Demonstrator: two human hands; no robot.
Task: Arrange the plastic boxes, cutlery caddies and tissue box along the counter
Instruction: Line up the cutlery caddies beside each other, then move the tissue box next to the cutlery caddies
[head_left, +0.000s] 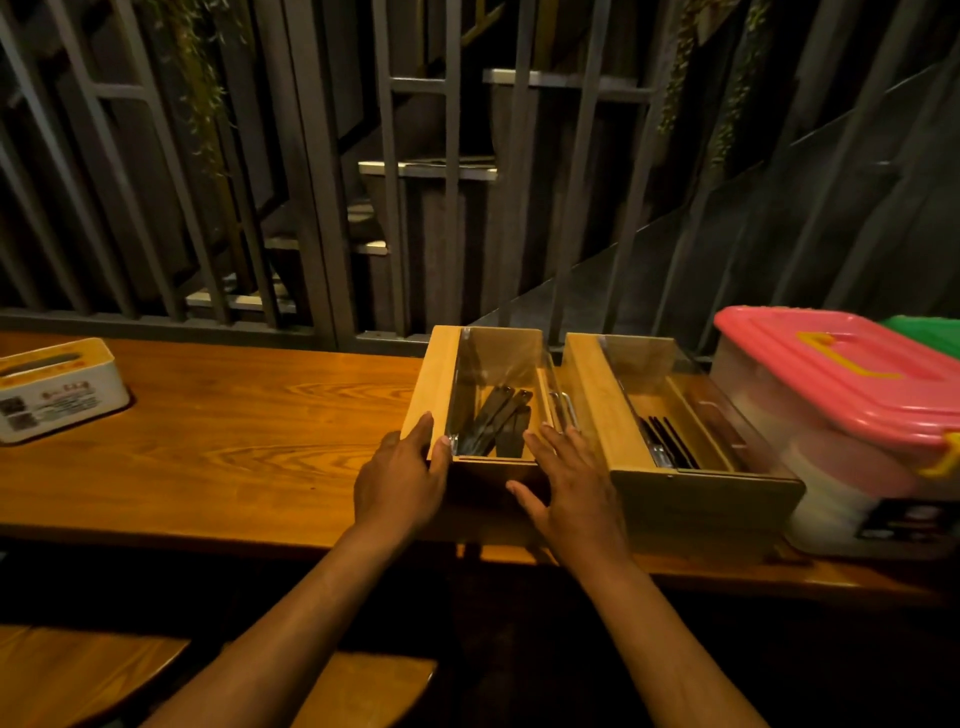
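Two wooden cutlery caddies with clear lids stand side by side on the wooden counter (218, 415). The left caddy (434, 387) holds dark cutlery. My left hand (402, 480) grips its near left corner. My right hand (569, 486) lies flat against its near right corner, fingers spread. The right caddy (592, 405) touches a clear plastic box with a pink lid (831, 374) at the far right. Behind that box shows the edge of a green-lidded box (927, 332). A white tissue box (60, 389) sits at the counter's far left.
A dark metal railing (322, 208) runs along the counter's back edge, with stairs beyond. Wooden stool seats (78, 670) stand below the counter's front edge. A wide stretch of counter separates the tissue box from the caddies.
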